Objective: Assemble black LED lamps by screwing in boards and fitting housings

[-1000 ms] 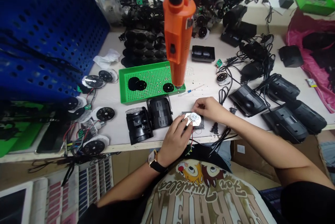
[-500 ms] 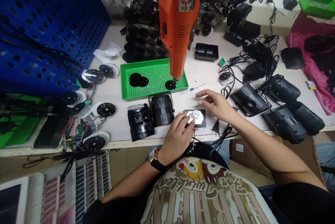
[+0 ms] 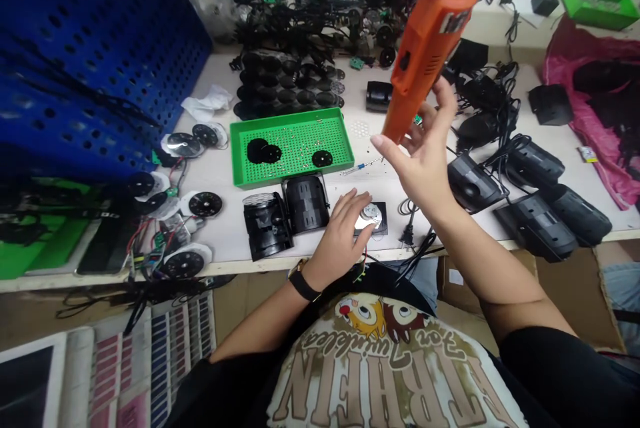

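Note:
My right hand [image 3: 427, 151] is closed round the lower body of an orange electric screwdriver [image 3: 425, 48], which hangs tilted, its tip hidden by the hand. Below and to the left, my left hand [image 3: 343, 231] rests with thumb and fingers around a small round motor on a white plate [image 3: 371, 216]. That part sits on a black square block [image 3: 381, 223] near the table's front edge. Thin red wires run from it over the edge to a small green circuit board [image 3: 361, 273]. Behind my left hand lies a thin screwdriver with a blue collar [image 3: 361, 167].
A green perforated tray [image 3: 293, 178] holds small screws and black discs. Two black housings [image 3: 306, 203] stand before it. More black housings [image 3: 537, 225] with cables lie right, motor assemblies [image 3: 203, 204] left. A blue perforated bin [image 3: 110, 35] rises at the back left.
My right hand has risen from beside the motor and taken hold of the electric screwdriver, which has swung right and tilted. My left hand has shifted slightly, staying at the motor.

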A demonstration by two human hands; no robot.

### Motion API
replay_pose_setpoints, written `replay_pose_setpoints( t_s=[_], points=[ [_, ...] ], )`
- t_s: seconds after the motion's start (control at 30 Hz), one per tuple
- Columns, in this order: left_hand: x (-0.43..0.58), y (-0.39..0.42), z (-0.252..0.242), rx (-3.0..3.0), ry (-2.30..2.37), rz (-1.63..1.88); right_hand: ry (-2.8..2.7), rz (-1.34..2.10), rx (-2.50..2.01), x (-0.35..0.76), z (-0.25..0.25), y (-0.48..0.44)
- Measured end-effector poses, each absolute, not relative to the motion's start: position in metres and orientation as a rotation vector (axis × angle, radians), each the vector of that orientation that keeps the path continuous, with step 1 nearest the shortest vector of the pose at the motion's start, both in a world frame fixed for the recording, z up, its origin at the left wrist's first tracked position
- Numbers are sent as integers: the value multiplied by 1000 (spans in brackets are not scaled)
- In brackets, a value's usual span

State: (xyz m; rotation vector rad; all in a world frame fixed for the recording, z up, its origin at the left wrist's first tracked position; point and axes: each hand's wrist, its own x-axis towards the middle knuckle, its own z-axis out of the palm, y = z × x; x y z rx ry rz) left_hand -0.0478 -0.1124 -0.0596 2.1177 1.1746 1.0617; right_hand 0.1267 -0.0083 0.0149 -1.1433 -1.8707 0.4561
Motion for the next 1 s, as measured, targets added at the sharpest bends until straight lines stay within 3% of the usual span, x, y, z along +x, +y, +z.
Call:
replay_pose_setpoints(
  t_s=[0.2, 0.5, 1.0],
  points=[
    [-32, -114, -76, 2045, 1359, 1211, -1622, 629, -1082, 126, 9, -9],
    [-30, -120, -61, 2001, 1406, 1287, -1354, 784, -940, 114, 22, -53],
    [-26, -127, -52, 2064, 1455, 1459, -1266, 764, -843, 97, 37, -88]
  ],
)
